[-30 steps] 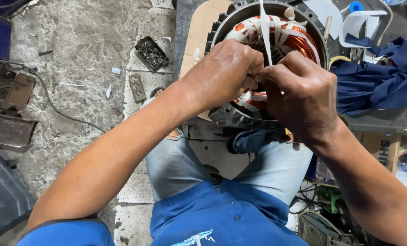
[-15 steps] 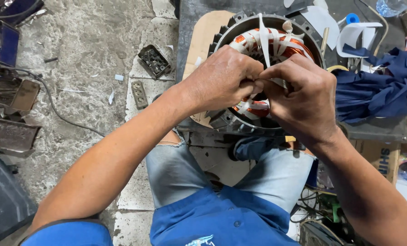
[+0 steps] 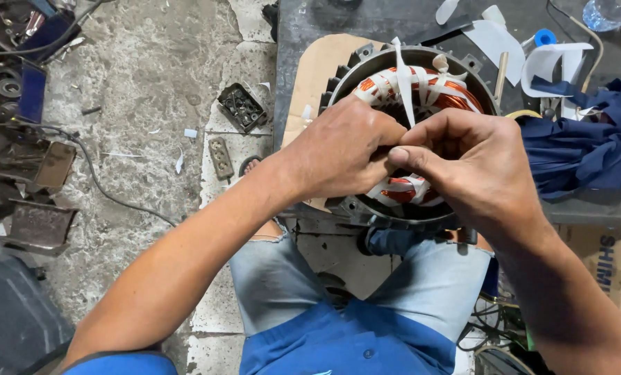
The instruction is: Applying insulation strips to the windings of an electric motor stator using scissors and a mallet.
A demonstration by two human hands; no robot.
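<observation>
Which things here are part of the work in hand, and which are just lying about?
In use: left hand; right hand; motor stator; copper windings; white binding tape; cardboard sheet.

Lying about: blue cloth; plastic bottle; small terminal box; metal parts; black cable.

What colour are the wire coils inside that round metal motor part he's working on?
Copper orange, wrapped with white tape strips; the coils show best in the head view.
</observation>
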